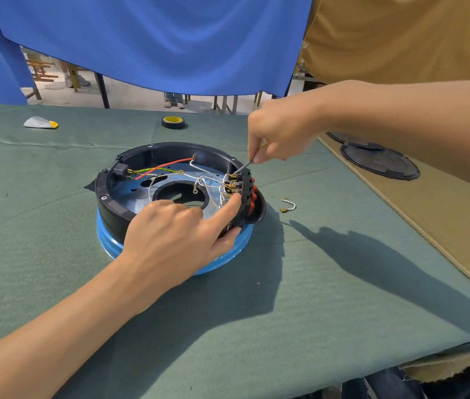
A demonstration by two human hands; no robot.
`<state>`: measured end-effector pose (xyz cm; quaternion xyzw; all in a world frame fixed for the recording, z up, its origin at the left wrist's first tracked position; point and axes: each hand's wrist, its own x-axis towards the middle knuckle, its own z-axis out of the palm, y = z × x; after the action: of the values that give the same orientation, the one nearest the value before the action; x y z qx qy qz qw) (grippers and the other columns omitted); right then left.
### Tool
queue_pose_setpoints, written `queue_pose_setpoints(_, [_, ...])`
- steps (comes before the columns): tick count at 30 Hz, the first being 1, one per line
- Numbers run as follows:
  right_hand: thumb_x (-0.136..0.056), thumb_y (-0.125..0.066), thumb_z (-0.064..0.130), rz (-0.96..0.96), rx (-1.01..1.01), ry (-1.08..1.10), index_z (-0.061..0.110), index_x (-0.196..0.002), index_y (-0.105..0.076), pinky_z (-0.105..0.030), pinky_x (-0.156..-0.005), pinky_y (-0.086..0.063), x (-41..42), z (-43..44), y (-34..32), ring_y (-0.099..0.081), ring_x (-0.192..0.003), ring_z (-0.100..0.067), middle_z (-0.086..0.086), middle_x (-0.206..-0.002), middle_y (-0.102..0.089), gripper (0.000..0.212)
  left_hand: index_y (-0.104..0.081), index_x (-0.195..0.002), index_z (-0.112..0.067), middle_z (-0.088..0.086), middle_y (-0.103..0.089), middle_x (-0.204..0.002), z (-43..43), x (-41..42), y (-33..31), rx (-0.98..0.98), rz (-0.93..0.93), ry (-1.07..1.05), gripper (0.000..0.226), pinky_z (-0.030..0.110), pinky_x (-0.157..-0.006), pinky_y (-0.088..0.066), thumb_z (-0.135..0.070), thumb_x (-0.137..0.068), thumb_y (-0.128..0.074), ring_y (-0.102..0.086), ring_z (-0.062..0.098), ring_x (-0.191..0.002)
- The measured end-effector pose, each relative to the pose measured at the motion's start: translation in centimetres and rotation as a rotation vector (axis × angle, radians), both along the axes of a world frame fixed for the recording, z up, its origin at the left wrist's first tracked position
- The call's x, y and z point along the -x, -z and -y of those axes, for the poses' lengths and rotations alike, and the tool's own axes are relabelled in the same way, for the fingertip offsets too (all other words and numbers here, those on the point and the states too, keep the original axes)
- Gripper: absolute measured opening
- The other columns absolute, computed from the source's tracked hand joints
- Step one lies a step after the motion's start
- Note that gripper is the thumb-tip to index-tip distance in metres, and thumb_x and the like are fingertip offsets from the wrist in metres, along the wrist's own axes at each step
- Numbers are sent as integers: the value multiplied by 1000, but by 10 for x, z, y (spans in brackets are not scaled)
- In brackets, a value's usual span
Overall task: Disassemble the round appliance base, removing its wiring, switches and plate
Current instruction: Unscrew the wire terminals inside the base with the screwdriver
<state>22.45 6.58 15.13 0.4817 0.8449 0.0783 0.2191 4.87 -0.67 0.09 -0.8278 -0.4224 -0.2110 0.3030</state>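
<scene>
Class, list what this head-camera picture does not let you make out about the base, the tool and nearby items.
- The tool: head view, handle buried in the right hand, so its type is unclear.
- The label on the side of the base: head view, mostly covered by the left hand.
- The switch terminals: too small, tangled among white wires.
- The black discs: partly behind the right forearm.

Base (110, 208): black shell, bright blue band at the bottom, silver plate (136, 197) inside. Wiring: red wire (164, 167), yellow-green striped wire (149, 170), white wires (210, 184), brass terminals. Switches (246, 194) black with red buttons. Screwdriver (242, 167) shaft grey. Bench (55, 254) cloth dull green, tan cloth (444, 226) at right. Blue drape (141, 38) across the top. Tape roll (172, 122) black, yellow inside. Upper left: white scrap (38, 122), yellow tip.
</scene>
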Motion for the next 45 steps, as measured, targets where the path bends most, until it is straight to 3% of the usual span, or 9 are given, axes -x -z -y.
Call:
queue_pose_setpoints(4, [-99,-49,29,-12,75,78,23,-109,-69,-45,-83,-56,2,0,1,-67,-79,-25,9,-58,-66,23,-67,-119,-28,0,-57,-47,-12,17,-6,31,-10,148,38,25,-44,-32,-47,-92,-49,-51,29,-38])
queue_pose_setpoints(7, [-97,-51,32,52,34,31,27,-107,-71,-30,-69,-54,5,5,-4,-63,-69,-13,14,-52,-64,22,-66,-122,-33,-2,-58,-50,-21,41,-12,96,42,279,36,29,-40,-41,-44,-89,-54,-51,31,-42])
queue_pose_setpoints(11, [-95,-53,36,152,-58,-68,34,-110,-68,-30,-63,-47,8,11,-5,-55,-77,-17,11,-79,-66,21,-63,-122,-41,-1,-53,-48,-13,45,-16,173,82,187,42,27,-43,-40,-42,-83,-48,-48,31,-44])
queue_pose_setpoints(16, [-90,-58,44,169,-256,-137,56,-117,-58,-23,-48,-22,3,13,-6,-43,-65,-17,18,-70,-34,29,-65,-99,-26,-1,-54,-47,0,10,-13,131,101,-52,45,23,-46,-24,-56,-90,-32,-55,30,-43])
queue_pose_setpoints(22, [-94,-47,51,176,-159,-154,58,-121,-53,-29,-66,-39,-3,10,-8,-57,-109,-23,12,-111,-59,28,-64,-94,-27,-3,-52,-55,-13,-2,-12,83,100,-91,61,25,-47,-16,-69,-92,-20,-57,24,-52])
queue_pose_setpoints(26, [-96,-47,39,218,-144,-173,59,-116,-56,-26,-60,-34,7,10,-11,-56,-93,-22,21,-96,-56,30,-67,-98,-26,-3,-47,-48,-13,2,-10,110,66,-62,68,26,-49,-16,-76,-90,-21,-52,23,-46])
queue_pose_setpoints(31, [-87,-49,22,296,-294,-268,36,-55,-39,-23,-49,-23,28,15,-12,-32,-52,-14,11,-64,-31,36,-68,-96,-27,-4,-47,-46,-13,1,-9,94,61,-83,57,27,-49,-16,-66,-95,-26,-54,22,-45])
queue_pose_setpoints(38, [-92,-44,12,296,-173,-210,15,-81,-60,-29,-49,-38,9,24,4,-40,-53,-14,-1,-59,-47,19,-68,-94,-26,-3,-49,-45,-13,-1,-8,54,32,-115,50,26,-50,-18,-60,-96,-32,-56,23,-45])
queue_pose_setpoints(45, [-86,-48,14,240,-305,-257,19,-68,-47,-26,-47,-26,6,31,9,-44,-59,-31,-4,-63,-44,18,-69,-96,-26,-3,-47,-44,-12,-3,-9,50,41,-111,46,25,-50,-18,-59,-95,-36,-55,24,-43])
